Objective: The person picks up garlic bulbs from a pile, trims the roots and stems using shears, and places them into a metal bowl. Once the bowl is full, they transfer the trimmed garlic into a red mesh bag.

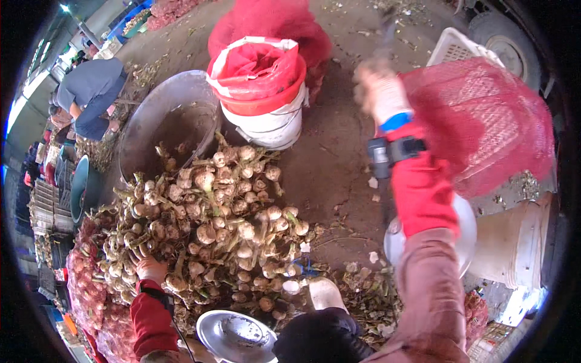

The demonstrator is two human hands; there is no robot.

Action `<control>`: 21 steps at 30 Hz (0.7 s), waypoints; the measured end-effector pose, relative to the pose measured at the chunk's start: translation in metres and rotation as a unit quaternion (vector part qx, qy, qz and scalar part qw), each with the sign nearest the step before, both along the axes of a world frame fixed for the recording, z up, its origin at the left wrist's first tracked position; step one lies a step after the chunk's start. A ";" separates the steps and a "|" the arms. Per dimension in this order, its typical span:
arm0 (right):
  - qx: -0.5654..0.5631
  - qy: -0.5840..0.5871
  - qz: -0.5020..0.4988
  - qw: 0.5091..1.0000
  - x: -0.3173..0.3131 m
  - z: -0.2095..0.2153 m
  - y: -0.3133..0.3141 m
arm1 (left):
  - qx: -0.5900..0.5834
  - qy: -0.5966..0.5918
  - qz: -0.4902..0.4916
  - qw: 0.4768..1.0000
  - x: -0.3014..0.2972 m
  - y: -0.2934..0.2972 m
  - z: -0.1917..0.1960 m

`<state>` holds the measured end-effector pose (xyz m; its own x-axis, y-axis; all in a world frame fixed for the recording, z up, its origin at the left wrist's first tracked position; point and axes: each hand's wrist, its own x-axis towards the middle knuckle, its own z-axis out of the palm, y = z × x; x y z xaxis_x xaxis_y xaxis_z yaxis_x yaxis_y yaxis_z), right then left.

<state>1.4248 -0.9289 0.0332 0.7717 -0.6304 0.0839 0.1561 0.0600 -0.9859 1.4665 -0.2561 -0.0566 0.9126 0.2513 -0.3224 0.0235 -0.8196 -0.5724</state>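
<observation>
My left hand [149, 266] reaches into a big heap of garlic bulbs [206, 233] with stems, its fingers stretched out and touching the bulbs. Out in front on the right is my right hand [376, 91], smeared by motion above the floor, beside a red mesh sack [478, 121]. A blurred dark streak runs up from its fingers; whether they hold something cannot be made out. Both of my sleeves are red at the cuff, and a black band with a small device [393, 151] circles the right wrist.
A white bucket [266, 130] lined with a red bag stands beyond the heap, beside a large metal tub [136, 130]. Metal basins [236, 336] [466, 230] lie near me. A filled mesh sack [91, 278] leans at left. A person [94, 91] bends over farther back.
</observation>
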 end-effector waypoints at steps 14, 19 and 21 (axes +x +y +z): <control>-0.188 -0.027 0.137 0.972 0.129 0.027 0.113 | -0.090 0.021 0.067 0.994 0.002 -0.036 0.010; -0.590 0.234 0.289 0.717 0.157 0.073 0.149 | -0.121 -0.006 0.098 0.988 -0.010 -0.025 0.019; -0.512 0.255 0.245 0.783 0.161 0.079 0.138 | -0.067 0.010 0.080 0.995 -0.011 -0.026 0.019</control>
<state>1.5861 -0.7911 0.1123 0.9976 -0.0516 -0.0467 -0.0678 -0.8734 -0.4823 1.4552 -0.2824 -0.0377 0.8573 0.3465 -0.3808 0.1492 -0.8751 -0.4605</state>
